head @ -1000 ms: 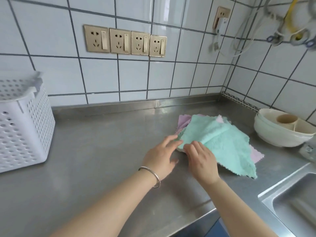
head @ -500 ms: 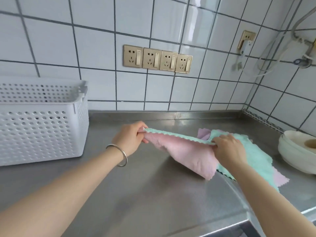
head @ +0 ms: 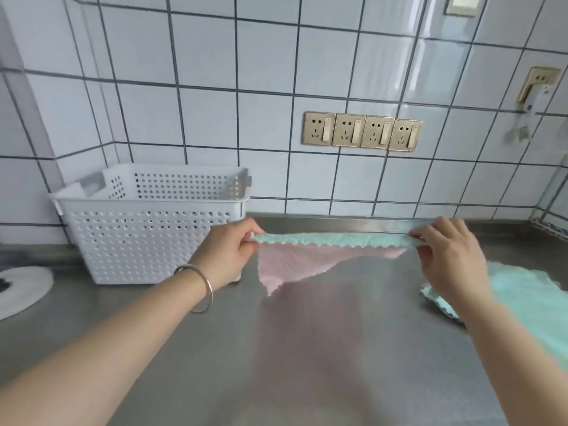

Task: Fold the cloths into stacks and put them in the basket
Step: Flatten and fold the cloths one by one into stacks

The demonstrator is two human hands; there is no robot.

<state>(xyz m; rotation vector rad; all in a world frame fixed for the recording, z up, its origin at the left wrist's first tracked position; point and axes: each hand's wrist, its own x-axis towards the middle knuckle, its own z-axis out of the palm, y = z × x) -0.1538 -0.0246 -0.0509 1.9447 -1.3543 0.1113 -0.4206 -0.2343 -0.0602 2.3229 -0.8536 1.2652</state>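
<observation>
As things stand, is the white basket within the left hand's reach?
Probably yes: the left hand is right beside the basket, nothing between, though it pinches the cloth with the right hand.

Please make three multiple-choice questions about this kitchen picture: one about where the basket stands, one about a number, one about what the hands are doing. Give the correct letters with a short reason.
1. Where is the white basket?
A. in a sink
B. on the counter, beside the left hand
C. on the floor

2. How many gold sockets are in the row on the wall?
A. two
B. four
C. six

3. How is the held cloth?
A. folded in the basket
B. flat on the counter
C. stretched in the air between both hands

Answers: 1 B, it stands on the steel counter by the left hand. 2 B, four plates side by side. 3 C, the left hand and right hand each pinch an end.
</observation>
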